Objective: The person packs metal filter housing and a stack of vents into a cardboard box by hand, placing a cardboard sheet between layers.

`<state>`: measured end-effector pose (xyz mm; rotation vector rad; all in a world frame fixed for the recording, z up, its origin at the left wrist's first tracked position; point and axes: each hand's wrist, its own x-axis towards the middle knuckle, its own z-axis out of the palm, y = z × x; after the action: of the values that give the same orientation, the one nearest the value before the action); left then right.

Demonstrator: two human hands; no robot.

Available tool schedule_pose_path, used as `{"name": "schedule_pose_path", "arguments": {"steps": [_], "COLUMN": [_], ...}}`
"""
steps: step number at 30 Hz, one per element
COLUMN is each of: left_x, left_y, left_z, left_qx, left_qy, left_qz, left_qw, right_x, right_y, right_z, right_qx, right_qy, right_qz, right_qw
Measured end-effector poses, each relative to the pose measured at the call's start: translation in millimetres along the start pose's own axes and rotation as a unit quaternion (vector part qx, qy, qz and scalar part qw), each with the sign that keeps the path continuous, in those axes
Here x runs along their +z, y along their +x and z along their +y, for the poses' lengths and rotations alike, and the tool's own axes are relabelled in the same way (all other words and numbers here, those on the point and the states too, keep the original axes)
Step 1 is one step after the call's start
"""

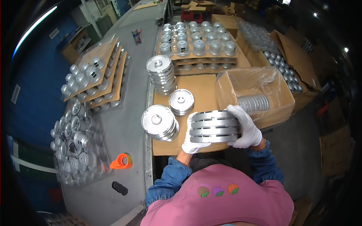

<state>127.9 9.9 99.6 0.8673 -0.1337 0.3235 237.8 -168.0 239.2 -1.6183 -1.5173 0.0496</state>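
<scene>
Between my two white-gloved hands is a stack of several silver metal discs (214, 127), turned so that their rims face me. My left hand (191, 137) grips the stack's left end, and my right hand (244, 128) clasps its right end. The stack is above the near edge of a cardboard sheet (201, 86). Left of it stand three piles of similar discs: a near one (157, 119), a small middle one (181, 101) and a tall far one (160, 68). Just beyond my right hand, a plastic-lined carton (277, 109) holds a row of discs (253, 103) on edge.
Behind the piles, silver cups (199, 47) stand on layered cardboard. At left, a grey table (130, 113) carries tilted trays of cups (82, 80), clear-wrapped metal parts (77, 147), an orange tape dispenser (123, 161), a black object (120, 188) and a spray can (136, 37). Another open carton (298, 56) stands far right.
</scene>
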Motion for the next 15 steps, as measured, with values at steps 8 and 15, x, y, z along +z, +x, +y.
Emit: {"name": "schedule_pose_path", "arguments": {"steps": [8, 15], "left_x": [-14, -13], "left_y": [-11, -11], "left_z": [-14, -11], "left_qx": [-0.028, -0.14], "left_qy": [-0.221, -0.474], "left_qz": [0.02, 0.048], "left_qw": [0.975, 0.868], "right_x": [7, 11], "right_y": [6, 17], "right_z": [-9, -24], "right_qx": [0.05, 0.253], "right_qy": [0.104, 0.411], "right_qz": [-0.033, 0.024], "right_qw": [0.993, 0.876]}}
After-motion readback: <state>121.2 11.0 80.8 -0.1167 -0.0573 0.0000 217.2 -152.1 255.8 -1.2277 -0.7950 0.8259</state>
